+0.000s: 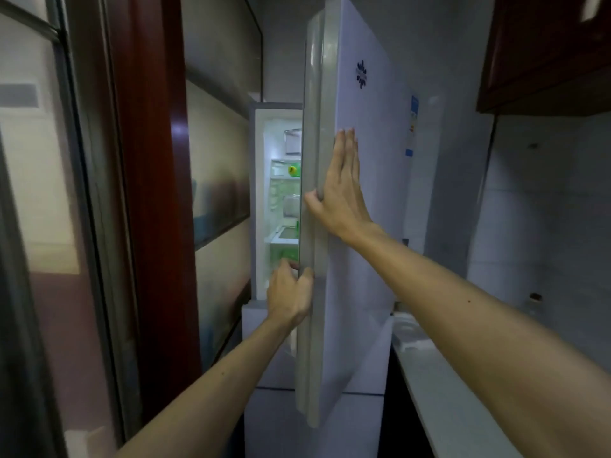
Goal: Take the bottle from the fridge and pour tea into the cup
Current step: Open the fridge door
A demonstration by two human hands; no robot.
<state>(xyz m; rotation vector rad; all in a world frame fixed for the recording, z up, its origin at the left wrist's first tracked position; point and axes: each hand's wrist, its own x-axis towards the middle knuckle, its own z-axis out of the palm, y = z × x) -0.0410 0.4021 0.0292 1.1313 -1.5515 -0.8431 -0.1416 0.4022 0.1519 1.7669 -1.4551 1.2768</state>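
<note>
The white fridge door (370,200) stands partly open, edge-on to me, with the lit fridge interior (281,206) showing through the gap on its left. My left hand (291,295) is curled around the door's edge low down. My right hand (340,186) lies flat on the door's outer face, fingers pointing up, thumb hooked over the edge. On an upper shelf sits a green item (294,170), partly hidden by the door. I cannot make out a bottle or a cup.
A dark red door frame (148,193) and a glass sliding door (39,226) close in the left side. A pale countertop (439,391) runs along the right wall under a dark wall cabinet (545,54). The passage is narrow.
</note>
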